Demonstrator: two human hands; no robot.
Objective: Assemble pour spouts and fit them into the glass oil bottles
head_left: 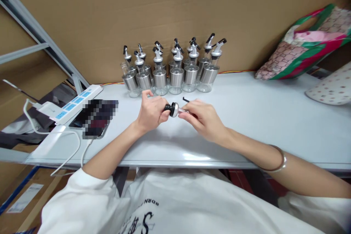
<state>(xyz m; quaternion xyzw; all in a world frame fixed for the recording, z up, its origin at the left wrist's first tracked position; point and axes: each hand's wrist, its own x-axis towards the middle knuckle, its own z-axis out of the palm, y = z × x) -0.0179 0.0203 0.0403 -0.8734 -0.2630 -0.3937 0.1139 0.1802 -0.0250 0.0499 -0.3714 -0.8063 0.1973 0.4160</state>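
Between my two hands is a bottle pourer (174,110), a silver spout with a black ribbed stopper, held level above the table. My left hand (152,111) grips the black stopper end, its index finger raised and bent. Thumb and fingers of my right hand (202,119) pinch the silver spout, and a black lever tip pokes out above them. Behind my hands stand two rows of glass bottles with metal sleeves. The front left bottle (129,82) has a bare neck without a pourer, while the other front bottles, such as the right one (210,75), carry silver pourers with black levers.
The light table (260,117) meets a cardboard wall (109,14) behind. At left lie a power strip (78,103) with a white charger (49,109), a cable and a partly blurred-out phone (78,117). A patterned bag (290,55) and a dotted white object (331,84) are at right.
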